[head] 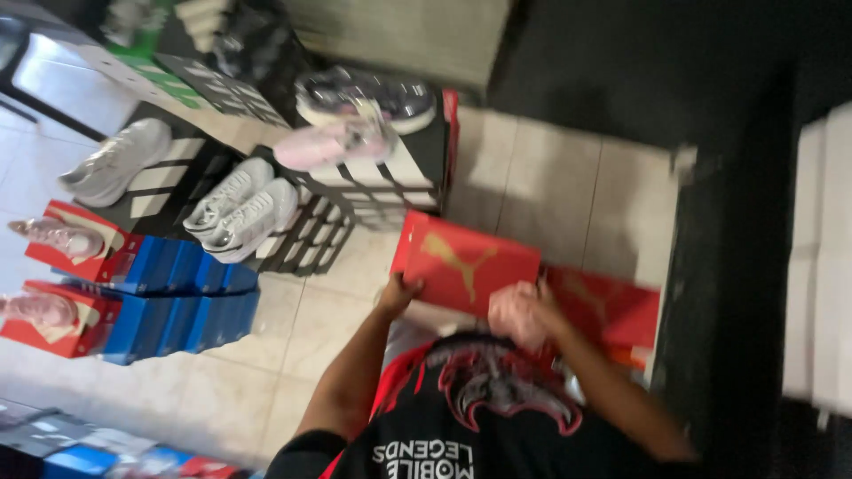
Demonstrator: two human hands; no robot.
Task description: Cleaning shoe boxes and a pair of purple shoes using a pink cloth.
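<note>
A red shoebox lid (466, 263), flat and rectangular with a gold-coloured emblem on top, is held tilted above the tiled floor (550, 186), directly in front of the person's torso. The left hand (399, 293) grips the lid's near left corner, thumb on top and fingers curled beneath. The right hand (522, 312) sits at the lid's near right edge, fingers bunched; motion blur prevents telling whether it pinches the lid or something pale against it. Just right of the lid, partly under it, lies a second red box (608, 306) of matching colour.

Behind the lid, further from the person, stands a stack of black boxes with white stripes (390, 177), bearing a pink shoe (328, 144) and a dark shoe (364, 96) on top. Left of the lid, a lower black striped stack carries a pair of white shoes (244, 213); beyond it a single white shoe (115, 161) rests on another box. Far left of the lid, blue boxes (177, 297) with red lids hold pale pink shoes (55, 235). Right of the lid rises a dark wall (737, 266).
</note>
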